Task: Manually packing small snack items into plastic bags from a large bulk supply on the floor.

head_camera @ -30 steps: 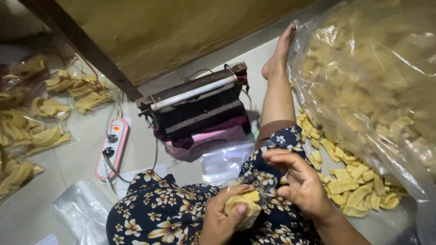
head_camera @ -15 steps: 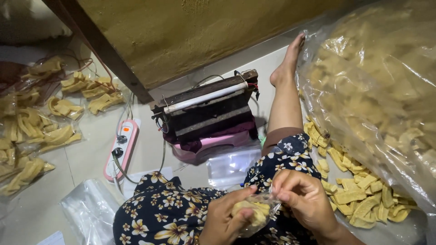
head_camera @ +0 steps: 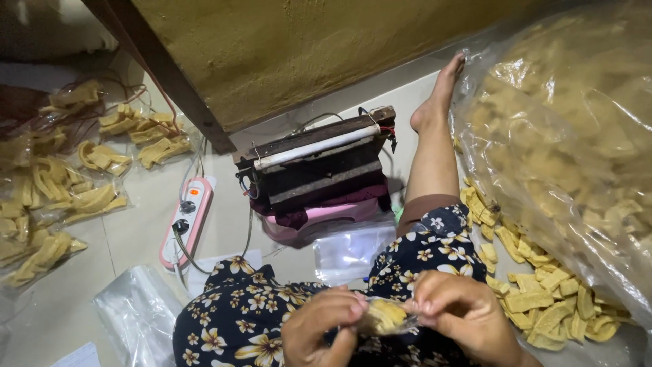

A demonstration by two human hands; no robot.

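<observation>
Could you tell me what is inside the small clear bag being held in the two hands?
Pale yellow chips show through the small clear bag, pinched between the left hand and right hand. The fingers hide both ends of the bag, so how many chips it holds cannot be told.

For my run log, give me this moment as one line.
left hand: grips small clear bag of chips | right hand: pinches bag edge | ahead: heat sealer | floor: loose chips

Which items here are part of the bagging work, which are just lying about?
In use:
- left hand and right hand, both on the small clear bag of yellow chips
- loose yellow chips on the floor
- black heat sealer

Lying about:
- pink-and-white power strip
- filled chip packets
- empty clear bags
</observation>
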